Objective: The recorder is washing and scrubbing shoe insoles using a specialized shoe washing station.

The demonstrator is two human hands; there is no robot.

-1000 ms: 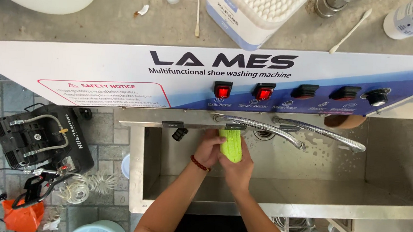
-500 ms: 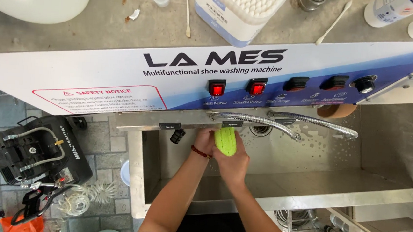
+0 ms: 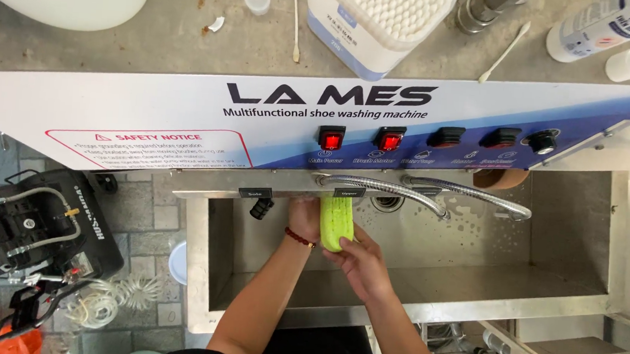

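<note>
Sink basin [image 3: 569, 239]: open room right of the hands; two flexible metal hoses [image 3: 432, 196] (arching from the back wall) cross overhead.

Both hands [image 3: 336, 249] grip a green insole [image 3: 336, 223] over the sink [image 3: 578, 217].

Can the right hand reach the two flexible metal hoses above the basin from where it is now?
Probably yes. The right hand holds the green shoe sole just below the metal hoses, with nothing between them, but it would have to let go first.
</note>
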